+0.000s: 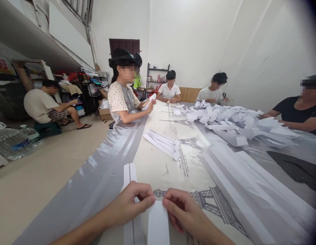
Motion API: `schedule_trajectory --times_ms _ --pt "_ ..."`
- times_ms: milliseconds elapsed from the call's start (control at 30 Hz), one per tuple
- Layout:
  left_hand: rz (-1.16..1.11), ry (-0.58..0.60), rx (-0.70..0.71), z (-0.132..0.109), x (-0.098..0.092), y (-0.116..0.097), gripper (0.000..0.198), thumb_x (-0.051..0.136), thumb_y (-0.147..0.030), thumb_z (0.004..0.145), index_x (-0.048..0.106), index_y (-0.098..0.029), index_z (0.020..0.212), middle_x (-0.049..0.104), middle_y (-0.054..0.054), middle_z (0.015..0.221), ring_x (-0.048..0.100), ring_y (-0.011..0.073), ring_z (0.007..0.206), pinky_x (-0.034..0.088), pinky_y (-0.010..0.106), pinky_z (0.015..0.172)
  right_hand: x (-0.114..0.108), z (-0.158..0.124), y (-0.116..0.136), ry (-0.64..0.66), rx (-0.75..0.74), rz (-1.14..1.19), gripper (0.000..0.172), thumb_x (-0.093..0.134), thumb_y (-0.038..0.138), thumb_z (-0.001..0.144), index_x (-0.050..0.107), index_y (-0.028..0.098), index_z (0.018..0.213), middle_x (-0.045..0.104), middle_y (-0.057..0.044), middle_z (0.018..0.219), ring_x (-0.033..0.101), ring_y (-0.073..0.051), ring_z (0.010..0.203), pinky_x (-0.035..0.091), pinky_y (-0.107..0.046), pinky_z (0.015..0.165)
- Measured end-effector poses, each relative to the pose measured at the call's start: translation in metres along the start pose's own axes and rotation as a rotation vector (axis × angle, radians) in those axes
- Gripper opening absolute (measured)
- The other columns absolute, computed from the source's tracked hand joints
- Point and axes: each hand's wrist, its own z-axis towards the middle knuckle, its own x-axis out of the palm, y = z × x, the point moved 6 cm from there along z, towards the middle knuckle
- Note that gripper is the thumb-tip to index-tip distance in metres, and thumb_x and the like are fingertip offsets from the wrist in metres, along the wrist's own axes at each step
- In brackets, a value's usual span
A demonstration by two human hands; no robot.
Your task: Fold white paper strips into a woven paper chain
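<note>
A white paper strip (158, 224) runs toward me at the bottom middle, its far end pinched at both corners. My left hand (134, 200) is closed on the left corner, thumb against fingertips. On the right corner, my right hand (182, 207) grips in the same way. Under and beside my left wrist lies another long white strip (129, 170) with a dark line along it. The tablecloth (145, 160) beneath carries printed Eiffel Tower drawings and lettering.
Several white strips (161, 143) lie fanned out mid-table. A large heap of cut paper (224, 119) covers the far right, with long white sheets (239, 183) nearer me. Several people sit around the table; one person (46, 105) sits apart on a stool, near water bottles (12, 139).
</note>
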Motion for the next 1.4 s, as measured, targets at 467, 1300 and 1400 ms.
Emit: schedule_trajectory --times_ms 467,1300,1400 --pt "0.075 0.059 0.023 -0.001 0.008 0.000 0.035 0.055 -0.035 0.096 0.047 -0.017 0.067 0.037 -0.005 0.062 0.034 0.0107 0.062 0.026 0.024 0.057 0.006 -0.005 0.011 0.043 -0.041 -0.081 0.042 0.054 0.056 0.098 0.052 0.020 0.077 0.043 0.007 0.050 0.037 -0.009 0.045 0.030 -0.022 0.049" --pt "0.004 0.020 0.024 0.001 0.007 0.004 0.039 0.054 -0.043 0.098 0.053 -0.016 0.069 0.041 -0.004 0.064 0.037 0.0114 0.064 0.027 0.024 0.058 0.002 -0.003 0.008 -0.014 -0.030 -0.087 0.046 0.054 0.063 0.095 0.050 0.021 0.077 0.044 0.008 0.048 0.036 -0.009 0.043 0.028 -0.022 0.047" --pt "0.010 0.014 0.030 0.001 0.007 0.002 0.039 0.054 -0.043 0.098 0.053 -0.016 0.069 0.041 -0.004 0.063 0.037 0.0116 0.063 0.026 0.025 0.058 0.002 -0.003 0.010 -0.019 -0.027 -0.109 0.047 0.055 0.064 0.095 0.050 0.021 0.077 0.044 0.008 0.047 0.036 -0.009 0.043 0.029 -0.023 0.048"
